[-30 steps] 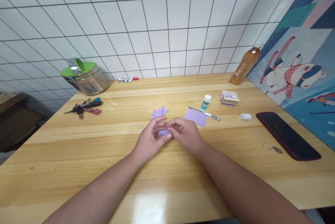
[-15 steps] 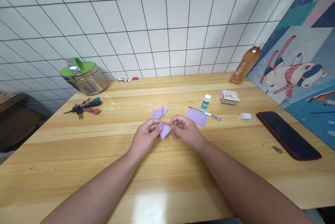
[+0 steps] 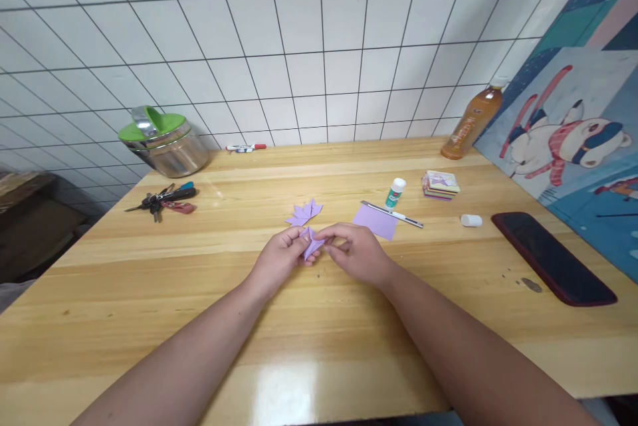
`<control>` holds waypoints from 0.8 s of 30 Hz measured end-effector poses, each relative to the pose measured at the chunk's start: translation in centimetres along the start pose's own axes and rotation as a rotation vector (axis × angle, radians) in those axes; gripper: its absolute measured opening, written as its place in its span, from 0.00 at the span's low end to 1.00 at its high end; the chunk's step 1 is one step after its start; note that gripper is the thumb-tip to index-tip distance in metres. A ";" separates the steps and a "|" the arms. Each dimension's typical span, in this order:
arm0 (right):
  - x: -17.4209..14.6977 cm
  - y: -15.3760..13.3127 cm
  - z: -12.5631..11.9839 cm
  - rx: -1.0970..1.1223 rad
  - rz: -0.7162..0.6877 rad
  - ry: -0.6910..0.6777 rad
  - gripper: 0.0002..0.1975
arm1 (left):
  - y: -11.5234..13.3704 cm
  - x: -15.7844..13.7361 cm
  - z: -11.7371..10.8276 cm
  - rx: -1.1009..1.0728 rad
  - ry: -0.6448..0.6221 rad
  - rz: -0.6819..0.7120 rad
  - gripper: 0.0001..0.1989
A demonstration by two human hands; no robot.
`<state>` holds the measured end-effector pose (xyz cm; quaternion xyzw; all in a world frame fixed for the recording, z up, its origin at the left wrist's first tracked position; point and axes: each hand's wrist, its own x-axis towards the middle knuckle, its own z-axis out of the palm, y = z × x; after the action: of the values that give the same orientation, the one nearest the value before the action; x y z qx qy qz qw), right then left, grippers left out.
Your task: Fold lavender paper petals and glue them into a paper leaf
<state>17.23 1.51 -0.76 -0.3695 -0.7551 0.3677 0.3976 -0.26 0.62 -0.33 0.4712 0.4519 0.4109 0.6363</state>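
A small folded piece of purple paper (image 3: 312,245) is held just above the table in front of me. My left hand (image 3: 282,254) pinches it, thumb on top and fingers underneath. From the other side, my right hand (image 3: 355,250) has its bent fingertips at the paper's right edge, closed on it. Right behind lies a spiky purple folded-paper piece (image 3: 305,213). To the right is a flat purple sheet (image 3: 375,221) with a slim grey craft knife (image 3: 392,214) lying across its upper edge.
An uncapped-looking glue stick (image 3: 395,193) stands behind the sheet. Farther right are a paper stack (image 3: 440,184), a white cap (image 3: 471,220), a phone (image 3: 553,258) and a drink bottle (image 3: 472,122). At left sit keys (image 3: 162,200), a green-lidded pot (image 3: 167,143) and a marker (image 3: 246,147).
The left fingers have slid under the purple paper, which has turned and shows an opened fold. My right hand's index finger has straightened along its edge. The view has shifted slightly.
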 end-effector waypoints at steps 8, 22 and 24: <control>0.3 -0.2 -0.5 -0.305 -0.132 0.061 0.07 | 0.3 -0.1 0.3 0.063 0.004 0.026 0.12; 0.2 -0.1 -0.6 -0.314 -0.172 0.054 0.09 | -0.1 0.0 -0.1 0.185 -0.010 0.038 0.14; 0.3 0.0 -0.6 -0.268 -0.131 0.085 0.08 | 0.0 0.0 0.0 0.198 -0.008 0.045 0.14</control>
<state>17.60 1.86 -0.42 -0.3842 -0.8025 0.2209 0.3994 -0.26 0.61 -0.35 0.5432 0.4772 0.3767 0.5791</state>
